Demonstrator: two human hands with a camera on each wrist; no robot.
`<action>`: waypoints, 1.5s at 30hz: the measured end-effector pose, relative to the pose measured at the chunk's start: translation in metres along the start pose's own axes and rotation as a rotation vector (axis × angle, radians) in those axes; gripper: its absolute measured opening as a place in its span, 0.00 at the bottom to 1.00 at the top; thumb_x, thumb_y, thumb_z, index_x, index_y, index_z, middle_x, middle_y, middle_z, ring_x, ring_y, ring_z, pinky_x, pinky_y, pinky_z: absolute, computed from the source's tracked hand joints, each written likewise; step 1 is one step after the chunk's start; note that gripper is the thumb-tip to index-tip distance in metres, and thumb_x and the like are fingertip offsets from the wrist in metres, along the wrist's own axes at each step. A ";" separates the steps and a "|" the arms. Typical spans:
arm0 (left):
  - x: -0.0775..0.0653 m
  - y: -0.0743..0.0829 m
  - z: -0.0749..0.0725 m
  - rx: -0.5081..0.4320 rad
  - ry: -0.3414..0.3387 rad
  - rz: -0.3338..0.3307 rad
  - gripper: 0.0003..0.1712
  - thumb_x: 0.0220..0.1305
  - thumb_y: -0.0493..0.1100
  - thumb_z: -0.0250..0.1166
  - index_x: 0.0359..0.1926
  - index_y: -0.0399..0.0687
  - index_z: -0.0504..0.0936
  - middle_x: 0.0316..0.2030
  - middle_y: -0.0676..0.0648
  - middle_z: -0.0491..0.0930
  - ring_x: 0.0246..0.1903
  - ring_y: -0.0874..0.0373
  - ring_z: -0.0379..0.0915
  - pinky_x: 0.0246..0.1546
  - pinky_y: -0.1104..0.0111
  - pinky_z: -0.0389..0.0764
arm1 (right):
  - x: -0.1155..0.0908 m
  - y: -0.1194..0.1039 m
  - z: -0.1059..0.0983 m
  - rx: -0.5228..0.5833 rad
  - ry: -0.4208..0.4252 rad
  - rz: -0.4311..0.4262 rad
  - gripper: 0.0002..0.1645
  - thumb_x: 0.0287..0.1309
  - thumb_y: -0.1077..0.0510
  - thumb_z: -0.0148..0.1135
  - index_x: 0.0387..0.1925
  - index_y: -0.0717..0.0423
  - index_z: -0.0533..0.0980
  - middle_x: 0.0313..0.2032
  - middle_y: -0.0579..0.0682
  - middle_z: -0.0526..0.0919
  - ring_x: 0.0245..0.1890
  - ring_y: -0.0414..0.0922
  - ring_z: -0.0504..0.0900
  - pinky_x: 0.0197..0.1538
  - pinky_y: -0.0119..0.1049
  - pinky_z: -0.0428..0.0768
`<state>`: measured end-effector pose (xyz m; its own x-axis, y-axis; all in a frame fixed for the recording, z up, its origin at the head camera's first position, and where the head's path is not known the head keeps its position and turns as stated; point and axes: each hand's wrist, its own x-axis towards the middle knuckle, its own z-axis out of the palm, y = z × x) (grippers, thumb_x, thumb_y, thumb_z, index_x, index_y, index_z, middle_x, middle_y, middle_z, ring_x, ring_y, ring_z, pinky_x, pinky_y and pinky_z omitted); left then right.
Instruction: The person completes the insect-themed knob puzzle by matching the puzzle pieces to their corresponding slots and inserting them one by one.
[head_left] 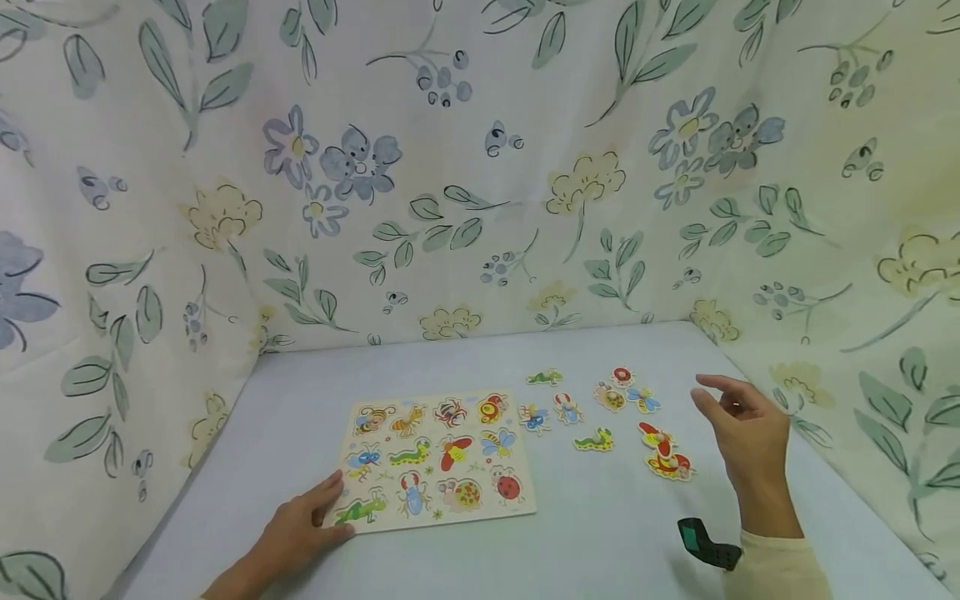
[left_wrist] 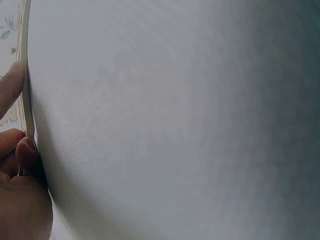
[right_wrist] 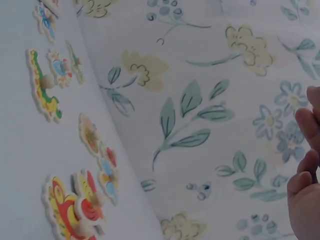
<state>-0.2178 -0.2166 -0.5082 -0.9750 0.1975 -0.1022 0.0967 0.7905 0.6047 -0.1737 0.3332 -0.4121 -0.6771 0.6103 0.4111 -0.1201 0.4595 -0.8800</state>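
A pale wooden puzzle board [head_left: 480, 469] covered in rows of colourful insect pictures lies on the table. My left hand [head_left: 303, 518] grips its near-left corner, thumb along the near edge and fingers at the left side. In the left wrist view, fingertips press against the board's edge [left_wrist: 23, 45]. My right hand [head_left: 753, 433] is raised at the right with its fingers loosely bent and nothing between them. Closest to it are a red-and-yellow insect piece [head_left: 670, 467] and a red-winged piece [head_left: 655, 435], overlapping; the right wrist view shows knobs on such pieces.
Between the board and my right hand are a caterpillar piece [head_left: 594, 440], a blue beetle piece [head_left: 567, 408], a blue fly piece [head_left: 534, 418] and a grasshopper piece [head_left: 545, 377]. Ladybug [head_left: 622, 377], snail [head_left: 610, 397] and bee [head_left: 643, 400] pieces cluster farther back. A floral curtain [head_left: 465, 208] encloses the white table [head_left: 600, 550].
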 end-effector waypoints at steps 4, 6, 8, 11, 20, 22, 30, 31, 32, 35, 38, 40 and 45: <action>0.001 0.000 0.002 -0.001 -0.001 -0.005 0.53 0.41 0.58 0.77 0.65 0.36 0.69 0.69 0.44 0.58 0.68 0.39 0.51 0.62 0.46 0.60 | -0.003 0.015 -0.003 -0.019 0.005 0.086 0.17 0.58 0.54 0.68 0.49 0.53 0.82 0.36 0.52 0.71 0.35 0.43 0.66 0.27 0.25 0.68; 0.001 0.001 0.003 0.001 -0.002 -0.006 0.53 0.41 0.58 0.77 0.65 0.36 0.69 0.69 0.44 0.58 0.68 0.39 0.52 0.62 0.45 0.60 | -0.004 0.022 -0.004 -0.037 0.000 0.126 0.18 0.58 0.53 0.68 0.50 0.53 0.82 0.37 0.51 0.71 0.35 0.43 0.66 0.27 0.25 0.68; 0.002 0.001 0.003 0.005 -0.001 -0.006 0.53 0.41 0.58 0.77 0.65 0.36 0.69 0.69 0.44 0.58 0.67 0.39 0.52 0.62 0.45 0.60 | -0.006 0.031 -0.005 -0.054 -0.012 0.162 0.19 0.58 0.52 0.69 0.50 0.53 0.82 0.37 0.51 0.71 0.36 0.43 0.66 0.27 0.25 0.68; 0.002 0.000 0.002 0.002 0.001 -0.001 0.52 0.41 0.57 0.77 0.64 0.36 0.70 0.69 0.44 0.59 0.68 0.39 0.52 0.62 0.46 0.59 | -0.009 0.044 -0.005 -0.076 -0.027 0.203 0.20 0.57 0.50 0.69 0.49 0.53 0.82 0.36 0.51 0.70 0.36 0.43 0.65 0.25 0.27 0.67; -0.001 0.000 0.000 0.004 0.006 0.007 0.51 0.42 0.57 0.77 0.64 0.36 0.70 0.69 0.44 0.58 0.67 0.39 0.52 0.63 0.45 0.58 | -0.016 0.074 0.005 -0.065 -0.087 0.219 0.21 0.55 0.50 0.71 0.47 0.57 0.82 0.34 0.52 0.70 0.35 0.43 0.65 0.25 0.30 0.65; -0.001 0.000 0.000 0.006 0.005 0.008 0.52 0.42 0.57 0.77 0.64 0.36 0.70 0.69 0.44 0.59 0.68 0.39 0.52 0.63 0.46 0.58 | -0.018 0.078 0.006 -0.076 -0.081 0.221 0.20 0.55 0.51 0.72 0.47 0.57 0.82 0.34 0.52 0.72 0.35 0.44 0.65 0.25 0.30 0.65; -0.001 -0.004 0.001 -0.011 0.000 0.020 0.52 0.42 0.58 0.77 0.64 0.36 0.70 0.69 0.44 0.59 0.68 0.39 0.51 0.63 0.46 0.58 | -0.022 0.089 0.007 -0.193 -0.095 0.159 0.17 0.56 0.51 0.71 0.43 0.56 0.83 0.31 0.51 0.77 0.31 0.45 0.65 0.23 0.32 0.64; -0.001 -0.004 0.001 -0.014 0.000 0.023 0.52 0.42 0.58 0.76 0.64 0.36 0.69 0.69 0.44 0.59 0.68 0.39 0.51 0.63 0.46 0.58 | -0.022 0.089 0.006 -0.201 -0.102 0.151 0.16 0.56 0.51 0.71 0.43 0.56 0.83 0.30 0.52 0.76 0.30 0.46 0.64 0.22 0.33 0.64; -0.001 -0.003 0.000 -0.012 0.002 0.031 0.52 0.42 0.58 0.76 0.64 0.36 0.69 0.69 0.44 0.59 0.68 0.39 0.51 0.63 0.46 0.58 | -0.022 0.090 0.006 -0.217 -0.112 0.141 0.16 0.56 0.51 0.71 0.43 0.56 0.83 0.30 0.52 0.76 0.30 0.46 0.64 0.22 0.33 0.64; -0.002 0.000 -0.002 0.002 0.008 0.041 0.51 0.43 0.58 0.76 0.64 0.35 0.70 0.69 0.43 0.60 0.67 0.38 0.52 0.62 0.46 0.59 | -0.023 0.090 0.004 -0.287 -0.164 0.130 0.17 0.57 0.49 0.69 0.42 0.56 0.83 0.33 0.52 0.77 0.32 0.45 0.65 0.23 0.32 0.66; -0.002 0.001 -0.001 0.014 0.003 0.016 0.52 0.42 0.58 0.77 0.65 0.36 0.69 0.69 0.44 0.59 0.67 0.38 0.52 0.62 0.46 0.59 | -0.023 0.092 0.003 -0.355 -0.220 0.131 0.17 0.57 0.48 0.69 0.41 0.56 0.84 0.38 0.52 0.81 0.38 0.45 0.67 0.29 0.33 0.69; -0.002 0.002 0.000 0.014 -0.001 0.002 0.52 0.41 0.57 0.77 0.64 0.36 0.70 0.69 0.44 0.59 0.67 0.38 0.52 0.62 0.46 0.59 | -0.023 0.094 0.002 -0.376 -0.256 0.135 0.18 0.56 0.47 0.69 0.40 0.57 0.84 0.39 0.53 0.83 0.41 0.47 0.69 0.34 0.37 0.71; 0.000 0.002 0.001 0.008 0.004 -0.005 0.52 0.40 0.57 0.77 0.64 0.36 0.70 0.69 0.43 0.59 0.67 0.38 0.52 0.62 0.45 0.60 | -0.022 0.095 0.002 -0.392 -0.319 0.157 0.15 0.56 0.48 0.69 0.37 0.57 0.84 0.40 0.54 0.85 0.47 0.54 0.73 0.47 0.49 0.73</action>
<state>-0.2173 -0.2149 -0.5080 -0.9763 0.1911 -0.1016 0.0937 0.7962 0.5978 -0.1714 0.3625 -0.5048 -0.8598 0.4925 0.1351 0.2394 0.6224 -0.7452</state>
